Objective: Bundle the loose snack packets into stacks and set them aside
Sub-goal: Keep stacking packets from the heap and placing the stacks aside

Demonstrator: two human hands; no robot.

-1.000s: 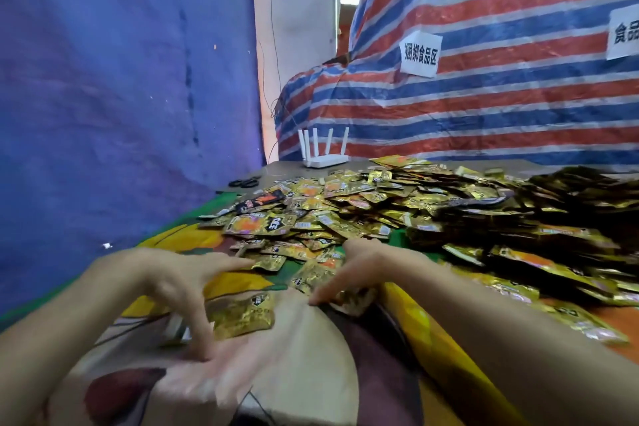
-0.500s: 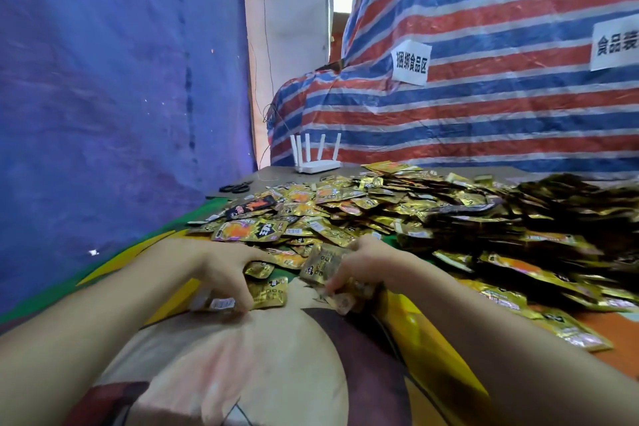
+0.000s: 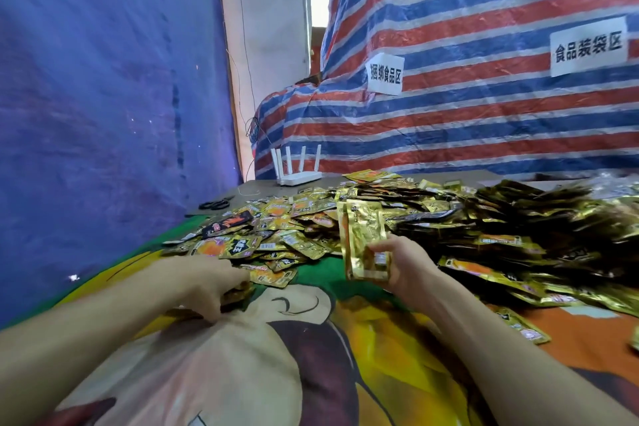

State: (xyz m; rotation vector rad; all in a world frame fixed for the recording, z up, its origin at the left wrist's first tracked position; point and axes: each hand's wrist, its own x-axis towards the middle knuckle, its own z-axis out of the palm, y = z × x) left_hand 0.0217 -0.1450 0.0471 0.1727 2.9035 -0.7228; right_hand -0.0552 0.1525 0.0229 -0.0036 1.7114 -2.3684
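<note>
Mid-gathering, the right hand (image 3: 397, 264) pinches an upright stack (image 3: 363, 235) above the desk (image 3: 328, 339) while the left hand (image 3: 207, 284) pinches a loose packet (image 3: 239, 292) by the pile (image 3: 294, 225), probably to align onto the stack next.

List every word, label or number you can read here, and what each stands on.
"捆绑食品区": left white sign, on the striped tarp.
"食品装袋区": right white sign, on the same tarp.
Print on the snack packets and on the held stack: too blurred to read.
</note>
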